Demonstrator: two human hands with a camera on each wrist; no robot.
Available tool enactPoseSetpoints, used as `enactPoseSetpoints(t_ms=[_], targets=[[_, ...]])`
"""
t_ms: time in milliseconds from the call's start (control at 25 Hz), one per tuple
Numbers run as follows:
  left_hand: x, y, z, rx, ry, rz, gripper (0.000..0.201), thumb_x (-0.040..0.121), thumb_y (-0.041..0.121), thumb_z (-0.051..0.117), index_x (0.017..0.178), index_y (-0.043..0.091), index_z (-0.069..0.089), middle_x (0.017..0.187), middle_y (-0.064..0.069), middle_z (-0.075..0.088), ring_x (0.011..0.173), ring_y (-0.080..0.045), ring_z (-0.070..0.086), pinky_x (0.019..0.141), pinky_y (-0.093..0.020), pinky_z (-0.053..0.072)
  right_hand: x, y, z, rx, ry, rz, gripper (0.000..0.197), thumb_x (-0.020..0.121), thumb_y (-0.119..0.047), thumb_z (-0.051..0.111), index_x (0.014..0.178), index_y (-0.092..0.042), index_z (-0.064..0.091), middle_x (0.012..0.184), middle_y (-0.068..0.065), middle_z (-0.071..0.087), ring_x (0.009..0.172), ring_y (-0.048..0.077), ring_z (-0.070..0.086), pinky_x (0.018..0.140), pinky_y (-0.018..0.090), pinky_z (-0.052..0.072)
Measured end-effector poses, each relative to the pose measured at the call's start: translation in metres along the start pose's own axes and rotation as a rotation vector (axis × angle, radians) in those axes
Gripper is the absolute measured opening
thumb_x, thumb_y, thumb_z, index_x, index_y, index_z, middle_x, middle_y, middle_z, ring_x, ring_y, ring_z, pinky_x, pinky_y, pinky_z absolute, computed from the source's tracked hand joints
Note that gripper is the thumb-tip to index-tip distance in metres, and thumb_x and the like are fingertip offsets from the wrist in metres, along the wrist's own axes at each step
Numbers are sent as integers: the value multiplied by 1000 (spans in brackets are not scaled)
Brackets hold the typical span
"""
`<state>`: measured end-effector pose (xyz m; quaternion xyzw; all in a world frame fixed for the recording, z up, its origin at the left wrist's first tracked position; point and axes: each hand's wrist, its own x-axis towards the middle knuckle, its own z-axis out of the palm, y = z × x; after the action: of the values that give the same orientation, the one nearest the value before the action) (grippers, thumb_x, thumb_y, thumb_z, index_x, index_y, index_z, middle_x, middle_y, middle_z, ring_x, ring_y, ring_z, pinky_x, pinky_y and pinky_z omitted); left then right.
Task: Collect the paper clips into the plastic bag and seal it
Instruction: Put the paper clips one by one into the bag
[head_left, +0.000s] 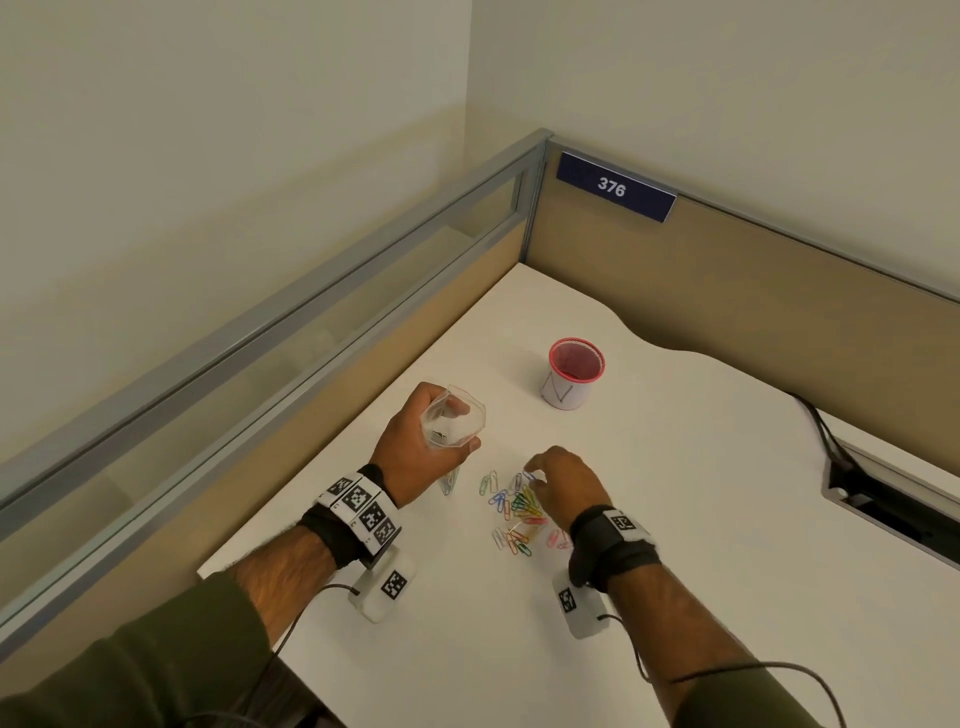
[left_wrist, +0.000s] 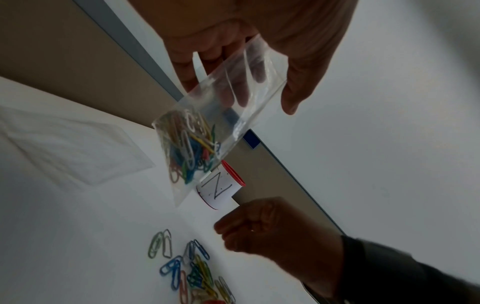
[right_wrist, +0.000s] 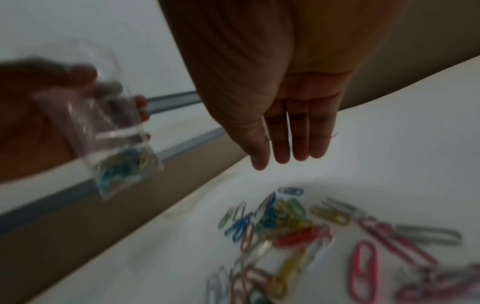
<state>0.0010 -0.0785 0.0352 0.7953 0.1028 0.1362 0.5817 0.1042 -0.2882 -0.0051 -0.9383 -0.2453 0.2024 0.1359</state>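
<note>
My left hand (head_left: 447, 431) grips a small clear plastic bag (head_left: 457, 415) by its upper part and holds it above the white table (head_left: 675, 545) with its mouth open upward. Several coloured paper clips (left_wrist: 189, 152) lie in the bag's (left_wrist: 233, 115) lower end. Loose coloured paper clips (head_left: 519, 514) are scattered on the table to the right of the bag. My right hand (head_left: 535, 475) hovers over that pile (right_wrist: 298, 228), fingers (right_wrist: 301, 148) pointing down. Nothing shows between them in the blurred right wrist view.
A red mesh cup (head_left: 575, 371) with a white paper label stands behind the clips. Partition walls (head_left: 727, 270) enclose the table at the back and left. A cable slot (head_left: 872, 499) with a black cable sits at the right edge.
</note>
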Motion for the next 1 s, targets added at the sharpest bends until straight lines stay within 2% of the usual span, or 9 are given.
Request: enactPoseSetpoints(t_ms=[200,280,400,480,560,640,800,880,1000], targets=[[1,-2,-8,7,24,2,47,71,39,79,107,20,56,108,7,65,112,-10,61,105,-37,47,20,-38,27,-129,-72,-274,33,91,-17,58,123,-21,62,128,3,55,121,25,46,100,36,44],[3,0,-7,3,30,7,46,72,35,80,107,20,56,107,9,65,111,-8,61,105,-35,46,24,-39,37,-184,-126,-273,33,89,-19,57,122,-21,60,125,5,53,117,27,48,97,38,46],[4,2,-5,-9,39,2,43,75,24,82,109,17,56,107,9,64,112,-7,60,105,-33,46,19,-22,44,-209,-116,-237,27,91,-25,48,114,-17,58,113,5,52,108,28,51,88,37,48],[5,3,-1,-18,30,-7,42,76,18,83,109,16,56,108,7,64,113,-8,60,104,-33,46,11,-7,38,-247,-99,-225,21,90,-17,50,108,-13,61,111,7,53,107,28,50,83,35,49],[5,4,3,-19,19,-11,43,77,16,83,109,16,55,109,5,64,114,-10,60,104,-33,46,1,8,27,-204,-71,-184,21,88,-14,56,108,-14,63,113,5,55,109,25,51,84,35,50],[4,5,8,-19,14,-11,43,77,16,83,109,15,54,110,4,64,115,-12,60,104,-34,47,-11,15,20,-120,-41,-171,25,88,-19,60,112,-18,65,119,2,56,113,22,50,90,35,50],[4,7,16,-7,-21,-5,45,76,20,83,110,18,53,110,4,64,115,-15,60,105,-40,47,-29,-2,32,-130,-60,-349,32,87,-24,65,119,-27,64,129,-1,53,121,18,45,101,33,43],[3,10,18,-12,-32,-1,46,75,25,83,109,19,53,110,5,64,115,-14,60,105,-42,48,-30,-15,45,-166,-84,-407,30,86,-22,66,116,-26,65,127,0,54,117,20,46,99,35,44],[5,10,17,-19,-25,25,47,71,33,81,108,21,53,110,5,65,114,-13,61,105,-43,47,-27,-19,54,-202,-90,-414,17,89,-17,60,104,-18,67,111,5,58,104,25,51,87,39,49]])
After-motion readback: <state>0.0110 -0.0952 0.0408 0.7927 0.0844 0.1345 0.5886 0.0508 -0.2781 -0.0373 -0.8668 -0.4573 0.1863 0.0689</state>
